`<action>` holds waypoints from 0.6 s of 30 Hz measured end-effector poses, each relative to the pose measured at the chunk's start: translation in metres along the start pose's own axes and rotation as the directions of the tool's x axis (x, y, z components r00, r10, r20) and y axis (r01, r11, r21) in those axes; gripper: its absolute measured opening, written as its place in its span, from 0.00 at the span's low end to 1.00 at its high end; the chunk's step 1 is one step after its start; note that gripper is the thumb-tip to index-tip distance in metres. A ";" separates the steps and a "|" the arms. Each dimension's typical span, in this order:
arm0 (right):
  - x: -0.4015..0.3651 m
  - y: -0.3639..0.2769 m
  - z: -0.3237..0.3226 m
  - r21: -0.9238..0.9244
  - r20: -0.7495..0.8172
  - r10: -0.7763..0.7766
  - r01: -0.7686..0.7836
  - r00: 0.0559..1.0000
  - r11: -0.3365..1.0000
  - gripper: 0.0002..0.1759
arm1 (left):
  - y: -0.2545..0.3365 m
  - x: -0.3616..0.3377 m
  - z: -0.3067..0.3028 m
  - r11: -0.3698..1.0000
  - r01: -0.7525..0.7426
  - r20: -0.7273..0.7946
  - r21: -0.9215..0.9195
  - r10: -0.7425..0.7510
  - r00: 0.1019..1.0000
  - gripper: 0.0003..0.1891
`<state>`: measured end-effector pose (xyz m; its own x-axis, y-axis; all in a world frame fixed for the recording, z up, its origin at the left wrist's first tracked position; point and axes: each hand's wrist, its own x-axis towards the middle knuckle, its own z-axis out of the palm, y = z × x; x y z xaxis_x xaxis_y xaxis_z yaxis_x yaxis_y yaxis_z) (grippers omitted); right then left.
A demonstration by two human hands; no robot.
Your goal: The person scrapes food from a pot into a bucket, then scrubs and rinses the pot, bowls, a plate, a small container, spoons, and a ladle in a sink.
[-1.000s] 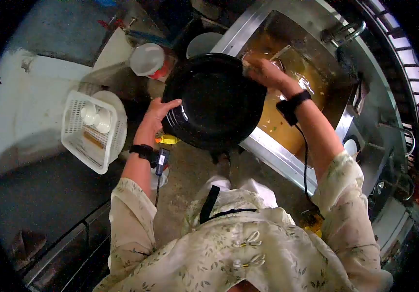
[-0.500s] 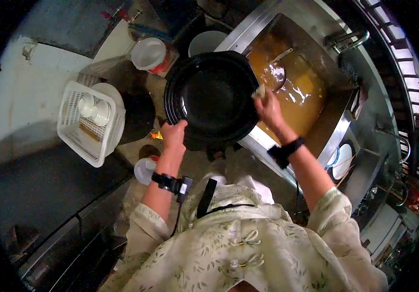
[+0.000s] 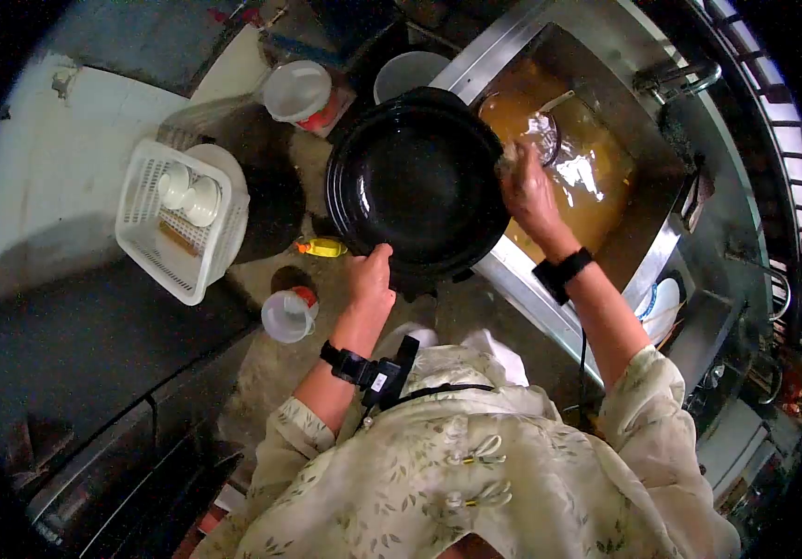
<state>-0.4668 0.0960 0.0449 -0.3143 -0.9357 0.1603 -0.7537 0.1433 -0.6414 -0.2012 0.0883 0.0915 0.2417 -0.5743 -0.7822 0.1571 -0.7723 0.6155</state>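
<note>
A wide, round black basin (image 3: pixel 410 186) hangs tilted in front of me, its dark inside facing up toward the camera. My left hand (image 3: pixel 369 275) is closed around its lower left rim, with the thumb on the edge. At the right rim is my right hand (image 3: pixel 533 197), fingers closed on a small pale scrubber (image 3: pixel 510 160) that is mostly covered by them. Just behind that hand lies the sink (image 3: pixel 638 265), holding cloudy orange-brown water (image 3: pixel 596 200). A ladle (image 3: pixel 542 130) lies partly under the water there.
White cups sit in a white plastic basket (image 3: pixel 160 270) at left. White buckets (image 3: pixel 296 90) stand at the back, and a smaller white tub (image 3: pixel 287 317) and a yellow bottle (image 3: pixel 324 247) are on the floor. A faucet (image 3: pixel 676 82) overhangs the sink; a plate (image 3: pixel 664 307) lies right of it.
The basin has shifted slightly to the right in view. My right hand has moved up along the right rim with the scrubber; my left hand still grips the lower left rim.
</note>
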 end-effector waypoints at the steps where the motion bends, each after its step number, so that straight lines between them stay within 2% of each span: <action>1: 0.015 -0.014 -0.010 -0.137 0.033 0.025 -0.020 0.999 0.990 0.25 | 0.003 -0.005 0.000 0.998 0.006 -0.017 -0.063 -0.007 1.000 0.14; 2: 0.022 -0.025 -0.015 -0.138 0.015 -0.049 0.051 0.999 0.989 0.26 | -0.004 0.004 -0.003 0.998 0.004 -0.021 -0.067 -0.005 1.000 0.14; 3: 0.029 -0.035 -0.018 -0.140 -0.002 -0.122 0.120 0.993 0.983 0.28 | -0.019 0.019 -0.007 0.992 -0.066 0.037 -0.108 0.071 0.997 0.14; 4: 0.029 -0.051 -0.023 -0.099 0.071 -0.172 0.179 0.982 0.979 0.27 | -0.024 0.027 -0.008 0.979 -0.134 0.095 -0.155 0.149 0.984 0.14; 6: 0.014 -0.071 -0.014 0.001 0.153 -0.295 0.299 0.943 0.954 0.22 | -0.031 0.035 -0.008 0.984 -0.121 0.078 -0.129 0.131 0.988 0.14; 7: 0.004 -0.080 -0.006 0.029 0.273 -0.303 0.307 0.913 0.951 0.22 | -0.031 0.036 -0.006 0.989 -0.109 0.060 -0.099 0.115 0.992 0.13; 8: -0.010 -0.083 0.006 0.029 0.298 -0.369 0.378 0.880 0.925 0.24 | -0.030 0.035 -0.005 0.988 -0.112 0.066 -0.107 0.119 0.991 0.13; 9: -0.026 -0.089 0.017 -0.062 0.392 -0.340 0.393 0.855 0.918 0.27 | -0.030 0.033 -0.005 0.983 -0.088 0.102 -0.160 0.106 0.989 0.14; 10: -0.043 -0.087 0.033 -0.042 0.505 -0.235 0.295 0.830 0.955 0.27 | -0.029 0.033 -0.005 0.976 -0.064 0.138 -0.210 0.094 0.986 0.15; 11: -0.052 -0.100 0.034 -0.099 0.515 -0.262 0.361 0.816 0.927 0.24 | -0.031 0.036 -0.007 0.974 -0.068 0.139 -0.217 0.100 0.985 0.15; 13: -0.054 -0.112 0.023 0.202 0.567 -0.368 0.309 0.737 0.930 0.22 | -0.039 0.048 -0.010 0.989 -0.075 0.113 -0.130 0.090 0.989 0.17; 14: -0.055 -0.112 0.021 0.201 0.571 -0.369 0.311 0.733 0.929 0.22 | -0.044 0.053 -0.011 0.988 -0.073 0.112 -0.135 0.088 0.990 0.17; 16: -0.057 -0.105 0.010 0.369 0.645 -0.319 0.082 0.694 0.926 0.20 | -0.047 0.054 -0.009 0.982 -0.078 0.082 -0.174 0.093 0.992 0.18; 17: -0.054 -0.096 0.003 0.363 0.646 -0.316 0.083 0.695 0.928 0.20 | -0.048 0.055 -0.008 0.981 -0.075 0.087 -0.176 0.091 0.992 0.18; 18: -0.046 -0.082 -0.007 0.163 0.682 -0.348 0.331 0.643 0.929 0.19 | -0.043 0.048 -0.006 0.984 -0.082 0.057 -0.158 0.092 0.994 0.18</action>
<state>-0.3947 0.1295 0.0951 0.4542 -0.8714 -0.1852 -0.7106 -0.2290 -0.6653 -0.1906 0.0955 0.0284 0.1998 -0.6577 -0.7263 0.2862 -0.6698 0.6852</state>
